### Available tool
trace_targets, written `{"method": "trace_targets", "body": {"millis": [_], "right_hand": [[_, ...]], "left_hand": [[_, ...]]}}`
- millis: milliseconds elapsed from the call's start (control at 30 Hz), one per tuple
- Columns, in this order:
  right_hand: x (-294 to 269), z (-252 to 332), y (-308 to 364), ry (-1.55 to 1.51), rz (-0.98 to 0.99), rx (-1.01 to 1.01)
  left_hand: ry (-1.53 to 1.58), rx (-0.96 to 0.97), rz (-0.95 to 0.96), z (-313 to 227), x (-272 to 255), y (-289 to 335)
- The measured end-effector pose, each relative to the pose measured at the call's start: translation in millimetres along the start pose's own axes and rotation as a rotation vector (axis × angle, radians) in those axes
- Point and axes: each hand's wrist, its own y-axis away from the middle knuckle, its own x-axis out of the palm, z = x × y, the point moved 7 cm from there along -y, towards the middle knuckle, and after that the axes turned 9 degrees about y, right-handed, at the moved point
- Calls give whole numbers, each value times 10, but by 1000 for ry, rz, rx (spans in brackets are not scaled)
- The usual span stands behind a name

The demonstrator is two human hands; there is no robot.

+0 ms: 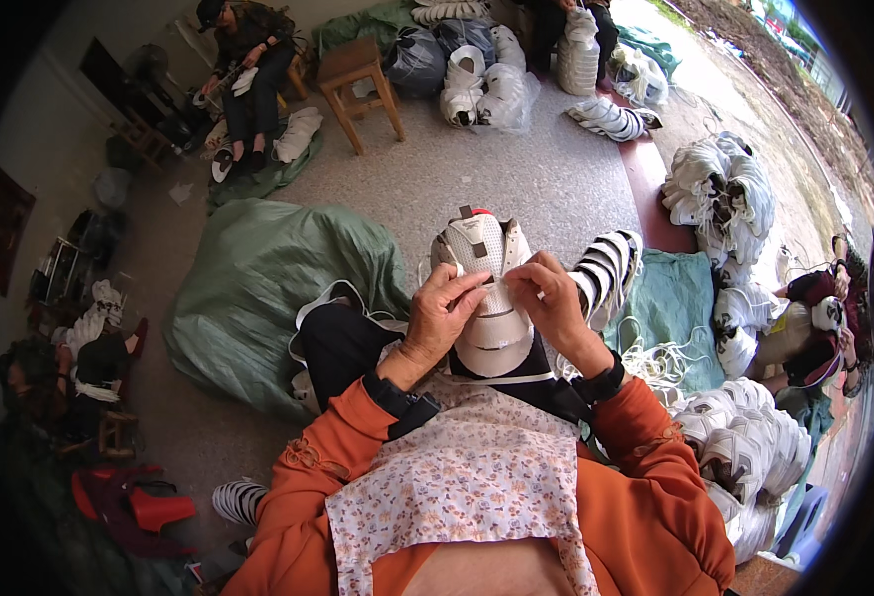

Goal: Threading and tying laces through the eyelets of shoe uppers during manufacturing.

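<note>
A white and beige sneaker (496, 328) rests on my lap, its toe toward me and its tongue and collar away from me. My left hand (445, 310) is closed in a pinch at the left side of the lacing area. Opposite it, my right hand (554, 303) pinches at the right row of eyelets. Between the fingertips shows a bit of white shoelace (489, 285), mostly hidden by the fingers. A thin white strand (501, 379) runs across below the toe.
Right of my knees lie a stack of striped shoe parts (608, 273) and a heap of white laces (650, 360). Bundled white shoes (745, 432) pile up farther right. A large green sack (278, 298) stands on the left. Beyond are a wooden stool (350, 68) and seated people.
</note>
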Motion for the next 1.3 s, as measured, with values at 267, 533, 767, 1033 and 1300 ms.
{"method": "trace_targets", "body": {"millis": [267,533,767,1033,1300], "right_hand": [[25,92,-1,29,11,-89],[-15,97,44,28,-94,-68],[-3,127,53,93,-90,-105],[-13,164,54,83,-76,-142],[14,199,-47,320,168,-244]], "left_hand": [[-4,8,-10,24,0,-1],[-15,-2,-12,-13,-6,12],[-3,2,-25,-11,3,20],[-21,21,-32,-8,-1,18],[36,-66,8,54,15,-13]]}}
